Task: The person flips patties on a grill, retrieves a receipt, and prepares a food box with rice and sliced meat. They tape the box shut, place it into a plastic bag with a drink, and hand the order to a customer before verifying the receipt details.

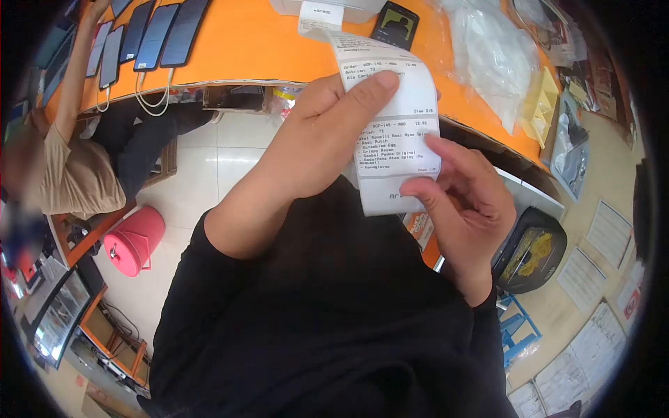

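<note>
A long white printed paper strip point(397, 150) hangs in front of me, its upper part curving back toward a white printer point(359, 8) at the top edge of the view. My left hand point(331, 129) grips the strip from the left, thumb lying across its front and the other fingers hidden behind. At the strip's lower right is my right hand point(470, 202), with its thumb and index finger at the paper's edge and the remaining fingers curled. Behind the strip's upper part, a black phone point(395, 26) lies on the orange table point(265, 49).
Several phones point(157, 38) with white cables lie at the table's upper left. A person point(87, 153) sits at the left near a red bucket point(132, 240). Clear plastic bags point(488, 59) and a yellow holder point(542, 111) are at the right, a black bag point(533, 251) below.
</note>
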Tool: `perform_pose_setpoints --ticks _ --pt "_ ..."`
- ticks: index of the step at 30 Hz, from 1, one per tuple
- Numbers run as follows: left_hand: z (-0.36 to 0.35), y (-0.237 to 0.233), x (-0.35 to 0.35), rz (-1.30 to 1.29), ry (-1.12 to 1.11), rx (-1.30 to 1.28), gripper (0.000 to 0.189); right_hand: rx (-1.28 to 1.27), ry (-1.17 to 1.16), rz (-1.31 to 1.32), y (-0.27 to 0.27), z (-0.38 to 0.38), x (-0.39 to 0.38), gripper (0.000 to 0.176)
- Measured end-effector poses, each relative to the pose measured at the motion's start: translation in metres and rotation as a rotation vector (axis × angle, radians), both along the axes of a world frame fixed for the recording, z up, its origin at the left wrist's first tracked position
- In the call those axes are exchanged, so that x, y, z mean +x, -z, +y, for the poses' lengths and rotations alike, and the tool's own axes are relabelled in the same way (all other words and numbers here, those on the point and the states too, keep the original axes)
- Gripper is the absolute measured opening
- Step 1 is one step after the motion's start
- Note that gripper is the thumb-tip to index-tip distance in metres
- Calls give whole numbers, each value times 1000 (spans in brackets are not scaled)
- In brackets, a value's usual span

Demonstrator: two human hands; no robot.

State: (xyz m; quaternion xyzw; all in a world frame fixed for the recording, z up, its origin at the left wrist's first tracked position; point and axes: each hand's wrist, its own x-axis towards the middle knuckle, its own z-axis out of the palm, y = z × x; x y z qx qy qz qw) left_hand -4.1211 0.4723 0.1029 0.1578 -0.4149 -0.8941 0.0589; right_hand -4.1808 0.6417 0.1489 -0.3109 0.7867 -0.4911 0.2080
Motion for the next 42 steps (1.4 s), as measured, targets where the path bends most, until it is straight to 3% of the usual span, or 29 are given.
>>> perform_pose_setpoints --ticks 3,7,10,18,24,27,28,29,31,32,33,34,36,39,42 --pt "3 -4 -1 -24 -9 78 38 18 5 218 4 5 -2 41" --pt "0 -2 -4 -56 142 357 39 3 -40 249 7 11 -2 38" --pt "7 3 -8 -104 142 352 39 32 15 131 4 11 2 36" --pt "6 8 -15 -154 277 327 35 -44 84 383 19 16 10 28" --pt "5 17 -16 -236 280 248 36 -160 180 279 42 17 23 24" --pt "6 29 -21 -342 114 154 37 -173 57 453 32 32 27 21" --pt "-4 55 -20 -399 105 -106 38 -238 14 361 34 46 32 19" --pt "-19 92 -19 -426 100 -369 40 -293 129 156 31 59 42 18" --pt "-48 146 2 4 326 -1743 44 -425 385 -204 20 96 66 20" --pt "-38 130 2 -385 617 -1728 43 -587 478 -275 24 116 78 22" --pt "-38 132 15 -14 760 -2167 43 -813 560 -484 22 137 98 35" --pt "-27 117 26 -192 746 -2013 46 -979 595 -559 19 158 120 39" --pt "31 56 29 -295 1098 -1848 54 -1254 699 -620 17 199 173 45" --pt "110 54 40 42 1288 -1830 61 -1386 889 -385 11 239 276 42" --pt "221 42 99 503 1596 -1893 56 -1278 1159 -153 23 254 398 41"
